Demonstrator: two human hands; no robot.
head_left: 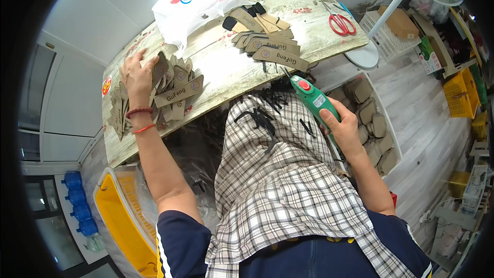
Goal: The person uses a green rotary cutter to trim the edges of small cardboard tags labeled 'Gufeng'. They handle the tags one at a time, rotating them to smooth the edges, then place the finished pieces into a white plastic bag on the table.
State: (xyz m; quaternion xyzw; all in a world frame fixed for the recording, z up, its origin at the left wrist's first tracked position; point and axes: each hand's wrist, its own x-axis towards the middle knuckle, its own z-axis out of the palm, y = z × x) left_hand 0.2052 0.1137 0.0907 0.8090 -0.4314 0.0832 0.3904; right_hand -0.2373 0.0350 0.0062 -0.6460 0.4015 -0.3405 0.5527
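First, at left, my left hand (138,78) lies over a heap of tan strips (177,92) on the worn table (218,74), its fingers bent and somewhat apart; whether they pinch the strip beside them I cannot tell. These strips look light, fairly stiff and hardly fragile, probably best taken by one end, since they overlap and neighbours could slide along. Behind the heap, a white plastic bag (206,13) may limit reach. Centrally, black scraps (262,121) litter my checked apron (293,177). Next, a second group of strips (280,57) lies fanned near the table's edge. Then comes a green tool (312,98), its thin tip close to the nearest strip and crowding that end; my right hand (343,128) wraps closed around its body. Farther right are red-handled scissors (338,22) and a bin (384,117) of tan pads (379,125).
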